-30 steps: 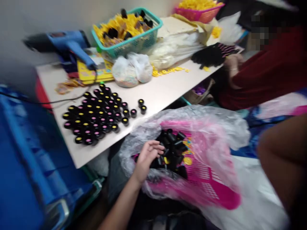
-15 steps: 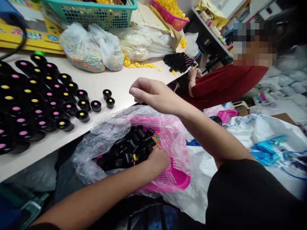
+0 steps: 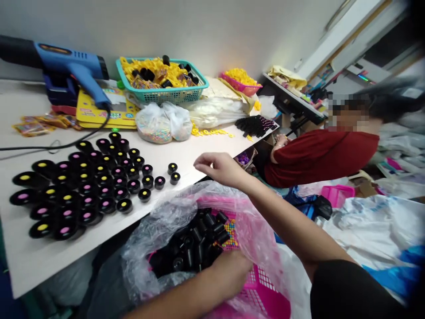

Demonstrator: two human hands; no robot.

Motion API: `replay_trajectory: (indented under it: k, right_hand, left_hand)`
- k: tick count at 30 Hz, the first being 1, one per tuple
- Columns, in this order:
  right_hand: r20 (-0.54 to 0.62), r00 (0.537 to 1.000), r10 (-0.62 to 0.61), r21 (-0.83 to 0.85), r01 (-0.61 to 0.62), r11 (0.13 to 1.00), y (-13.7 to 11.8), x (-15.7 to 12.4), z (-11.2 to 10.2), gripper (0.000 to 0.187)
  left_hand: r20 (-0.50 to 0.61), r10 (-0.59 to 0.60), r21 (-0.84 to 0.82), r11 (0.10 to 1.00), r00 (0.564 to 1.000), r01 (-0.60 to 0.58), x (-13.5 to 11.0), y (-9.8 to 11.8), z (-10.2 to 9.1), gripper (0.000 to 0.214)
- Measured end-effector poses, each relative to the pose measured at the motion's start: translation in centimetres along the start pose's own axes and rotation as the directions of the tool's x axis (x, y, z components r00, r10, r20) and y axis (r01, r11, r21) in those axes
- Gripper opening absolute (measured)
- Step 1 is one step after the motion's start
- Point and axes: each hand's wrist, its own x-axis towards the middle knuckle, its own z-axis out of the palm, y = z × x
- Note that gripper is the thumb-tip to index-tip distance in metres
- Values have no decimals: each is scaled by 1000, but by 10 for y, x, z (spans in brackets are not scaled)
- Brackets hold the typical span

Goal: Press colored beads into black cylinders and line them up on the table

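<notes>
My left hand (image 3: 234, 271) reaches into the plastic-lined pink basket (image 3: 259, 283); it is blurred and its fingers are hidden. Beside it lies a heap of black cylindrical pieces (image 3: 189, 243), with small multicoloured beads (image 3: 231, 232) at the heap's right. My right hand (image 3: 222, 169) hovers over the basket's far rim, near the table edge. Its fingers are curled, thumb close to the index finger; anything between them is too small or hidden to make out. On the table to the left stand rows of black round pieces (image 3: 120, 192) with yellow or pink centres.
A blue heat gun (image 3: 78, 66) stands at the back left, its cable crossing the table (image 3: 20, 266). Behind are a teal basket (image 3: 162, 94) of yellow parts and a bag of beads (image 3: 154, 124). A person in a red top (image 3: 325, 155) sits at the right.
The view has tilted up, showing the heat gun and more of the back wall. My left hand still reaches into the basket, and my right hand keeps its curled pose above the rim.
</notes>
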Motion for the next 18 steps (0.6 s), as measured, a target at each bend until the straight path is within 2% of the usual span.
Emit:
replay_trajectory:
  k: [2, 4, 5, 6, 8, 10, 12, 15, 18]
  right_hand:
    - [62, 996, -63, 129, 55, 990, -8, -22, -1, 13]
    - [120, 982, -144, 249, 111, 962, -13, -46, 3, 14]
    - [133, 975, -176, 280, 134, 951, -14, -57, 7, 14]
    - [137, 971, -198, 293, 151, 944, -12, -66, 14, 14]
    - [107, 974, -201, 287, 163, 944, -7, -79, 29, 16]
    - [67, 983, -171, 280, 146, 949, 0, -85, 43, 15]
    - [42, 991, -124, 289, 107, 951, 4, -86, 52, 10]
    - [8, 1000, -27, 300, 23, 954, 7, -88, 56, 5]
    - [-67, 997, -34, 191, 46, 981, 10, -95, 54, 5]
  left_hand:
    - [-90, -69, -66, 996, 994, 63, -25, 15, -37, 1]
    - [-215, -156, -200, 973, 964, 113, -46, 30, -77, 16]
    - [-333, -277, -448, 887, 901, 107, -53, 37, -95, 22]
    - [-381, -364, -612, 788, 850, 63, -58, 43, -110, 31]
    - [-408, -452, -767, 641, 793, -28, -61, 51, -127, 43]
    - [-411, -463, -807, 586, 785, -77, -57, 54, -130, 46]
    - [-419, -463, -819, 564, 781, -104, -50, 53, -124, 44]
    - [-454, -482, -813, 568, 749, -127, -39, 49, -110, 38]
    - [-462, -505, -804, 586, 729, -103, -32, 47, -101, 28]
